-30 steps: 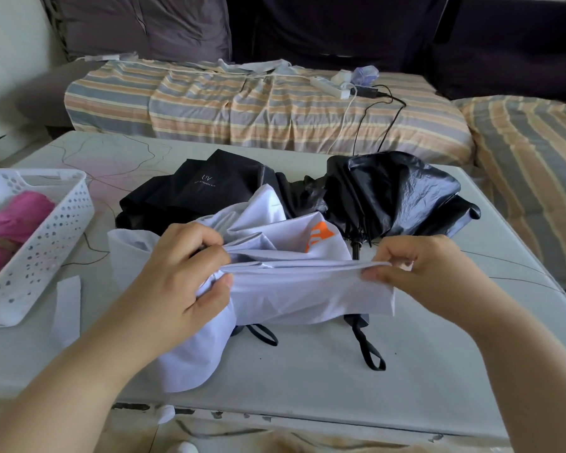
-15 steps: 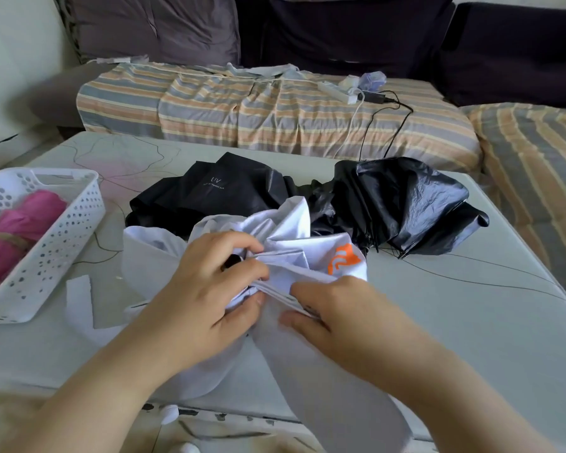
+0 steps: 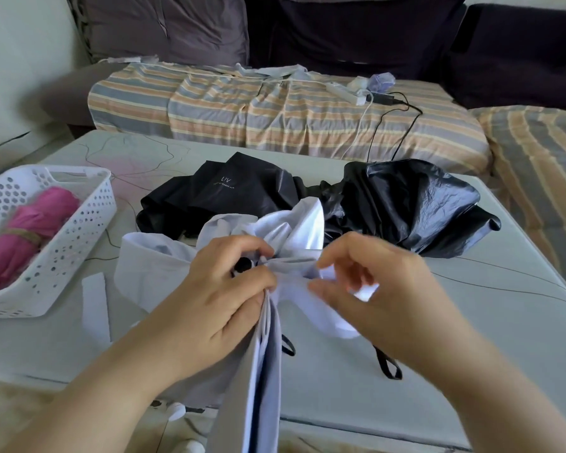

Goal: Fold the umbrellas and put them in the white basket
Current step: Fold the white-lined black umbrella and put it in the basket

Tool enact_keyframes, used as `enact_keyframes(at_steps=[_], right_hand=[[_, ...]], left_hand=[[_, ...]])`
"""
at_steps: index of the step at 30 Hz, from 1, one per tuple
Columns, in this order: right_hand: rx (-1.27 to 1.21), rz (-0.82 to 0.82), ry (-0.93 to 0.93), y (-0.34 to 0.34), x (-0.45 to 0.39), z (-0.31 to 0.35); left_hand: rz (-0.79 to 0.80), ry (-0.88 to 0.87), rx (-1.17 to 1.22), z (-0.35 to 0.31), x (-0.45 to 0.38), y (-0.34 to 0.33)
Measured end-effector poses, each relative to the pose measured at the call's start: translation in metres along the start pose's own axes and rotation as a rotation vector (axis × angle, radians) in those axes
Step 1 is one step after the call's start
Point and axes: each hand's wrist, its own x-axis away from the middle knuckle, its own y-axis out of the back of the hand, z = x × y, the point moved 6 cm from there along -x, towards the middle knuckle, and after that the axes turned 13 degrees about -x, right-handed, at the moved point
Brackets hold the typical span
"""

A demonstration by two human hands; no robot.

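A white umbrella [image 3: 151,269] lies partly gathered at the near middle of the pale table [image 3: 471,338]. My left hand [image 3: 223,299] grips its bunched canopy folds around a dark tip, and several pleats hang down over the table's front edge. My right hand [image 3: 376,289] pinches another white fold just right of the left hand. Behind them lie two unfolded black umbrellas, one matte [image 3: 229,191] and one shiny [image 3: 415,204]. The white basket [image 3: 76,243] sits at the left with a rolled pink umbrella [image 3: 36,230] inside.
A white strap [image 3: 95,305] lies flat near the basket. Black wrist loops [image 3: 386,364] stick out from under the white fabric. Behind the table is a sofa with a striped cover [image 3: 275,119], a power strip [image 3: 347,93] and cables.
My right hand has lifted off the fabric and now pinches a new fold at the right. The earlier pleat hangs straight down from my left hand. The orange logo is hidden.
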Motion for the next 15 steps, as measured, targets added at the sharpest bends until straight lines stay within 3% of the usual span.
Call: enact_keyframes(at_steps=[9, 15], right_hand=[[0.377, -0.025, 0.113, -0.024, -0.008, -0.005], [0.152, 0.109, 0.016, -0.029, -0.005, -0.012]], left_hand=[[-0.067, -0.103, -0.089, -0.015, -0.003, 0.0], [-0.084, -0.02, 0.094, -0.012, -0.003, 0.001]])
